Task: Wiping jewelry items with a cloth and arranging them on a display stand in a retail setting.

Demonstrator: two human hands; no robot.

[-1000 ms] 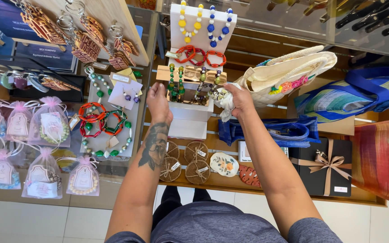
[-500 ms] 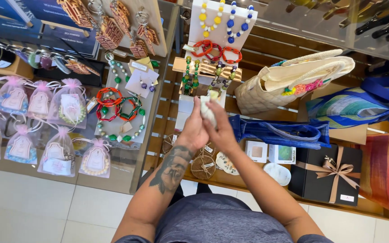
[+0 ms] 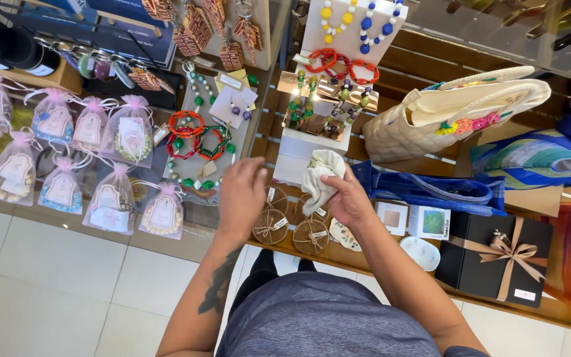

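Slatted wooden display shelf (image 3: pixel 431 73), frame centre: white cloth (image 3: pixel 318 180), bunched between both hands a moment ago, is now being gripped by right hand (image 3: pixel 348 198) alone; left hand (image 3: pixel 242 195) is being withdrawn, fingers released.

A slatted wooden surface (image 3: pixel 424 66) carries a woven cream handbag (image 3: pixel 444 119), a folded blue bag (image 3: pixel 431 188), a black gift box with a tan ribbon bow (image 3: pixel 497 261), small square boxes (image 3: pixel 412 220), round woven coasters (image 3: pixel 292 228) and a white stand of bracelets (image 3: pixel 328 79). Just left, a glass-topped surface (image 3: pixel 186 228) holds pink-tied organza pouches (image 3: pixel 67 158) and red and green bracelets (image 3: pixel 196 135).
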